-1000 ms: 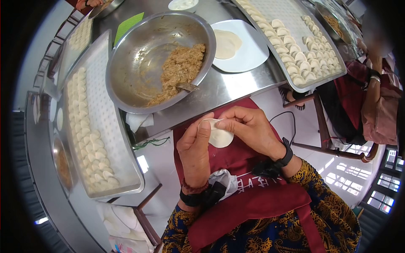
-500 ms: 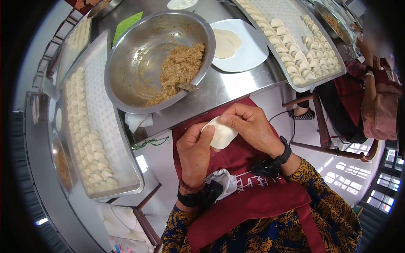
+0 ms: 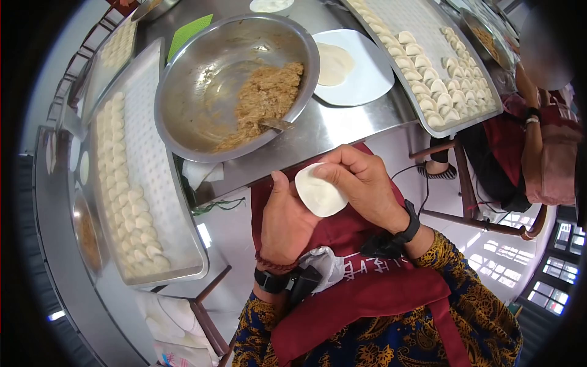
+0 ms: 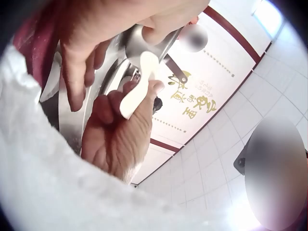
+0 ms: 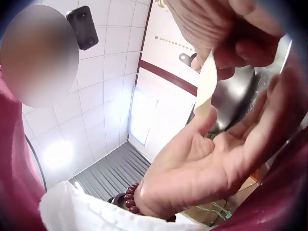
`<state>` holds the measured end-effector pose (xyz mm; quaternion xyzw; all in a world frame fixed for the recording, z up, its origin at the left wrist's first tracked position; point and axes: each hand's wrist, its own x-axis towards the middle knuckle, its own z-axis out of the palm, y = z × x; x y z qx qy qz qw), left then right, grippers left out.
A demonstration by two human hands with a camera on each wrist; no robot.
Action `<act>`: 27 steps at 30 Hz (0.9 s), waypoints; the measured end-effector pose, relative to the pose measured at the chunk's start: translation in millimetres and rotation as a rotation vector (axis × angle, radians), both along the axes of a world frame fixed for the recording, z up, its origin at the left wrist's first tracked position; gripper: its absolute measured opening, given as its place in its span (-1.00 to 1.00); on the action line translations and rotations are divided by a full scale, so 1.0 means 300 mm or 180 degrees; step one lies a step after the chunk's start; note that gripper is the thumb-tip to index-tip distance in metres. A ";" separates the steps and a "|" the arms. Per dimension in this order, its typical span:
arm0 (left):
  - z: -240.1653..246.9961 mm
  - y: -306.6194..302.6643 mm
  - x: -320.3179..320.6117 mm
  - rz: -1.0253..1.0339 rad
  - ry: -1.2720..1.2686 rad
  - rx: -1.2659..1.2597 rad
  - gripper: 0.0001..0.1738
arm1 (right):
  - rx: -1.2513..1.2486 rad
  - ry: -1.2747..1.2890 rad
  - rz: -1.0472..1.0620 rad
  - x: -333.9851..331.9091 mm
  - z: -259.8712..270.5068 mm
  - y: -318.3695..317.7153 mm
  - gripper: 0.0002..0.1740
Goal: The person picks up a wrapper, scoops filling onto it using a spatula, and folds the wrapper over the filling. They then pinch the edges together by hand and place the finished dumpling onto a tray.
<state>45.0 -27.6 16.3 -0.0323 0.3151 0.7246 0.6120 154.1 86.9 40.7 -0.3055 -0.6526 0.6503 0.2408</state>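
Our right hand (image 3: 367, 186) pinches the dumpling wrapper (image 3: 319, 194) by one edge above our spread left hand (image 3: 287, 217); that thin hold could tear it.

head: high, looking down over table (image 3: 330, 131) | wrists: close, looking upward | shared: dough wrapper (image 3: 320, 194)

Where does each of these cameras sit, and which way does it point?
Head: on the person's head, facing down at the table and bowl; shows the open left hand, and the right hand pinching a wrapper.
Left wrist: on the left wrist, facing up past the left hand to a tiled wall.
Right wrist: on the right wrist, facing across at the left hand's palm; right hand at the top.
Shared: all three show the wrapper between both hands.
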 end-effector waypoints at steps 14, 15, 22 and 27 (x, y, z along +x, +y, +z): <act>0.014 -0.037 -0.022 0.0169 0.0039 0.0181 -0.47 | 0.1743 -0.0372 -0.0200 -0.073 -0.055 -0.023 -0.82; 0.018 -0.039 -0.024 0.0176 0.0036 0.0181 -0.47 | 0.1906 -0.0440 -0.0182 -0.073 -0.063 -0.021 -0.82; 0.041 -0.067 -0.051 0.0249 -0.0061 0.0131 -0.55 | 0.2525 -0.0419 -0.0158 -0.064 -0.031 0.029 -0.79; 0.066 -0.092 -0.075 0.0606 0.0166 -0.0034 -0.63 | 0.3448 -0.0528 -0.0441 -0.081 0.067 0.095 -0.68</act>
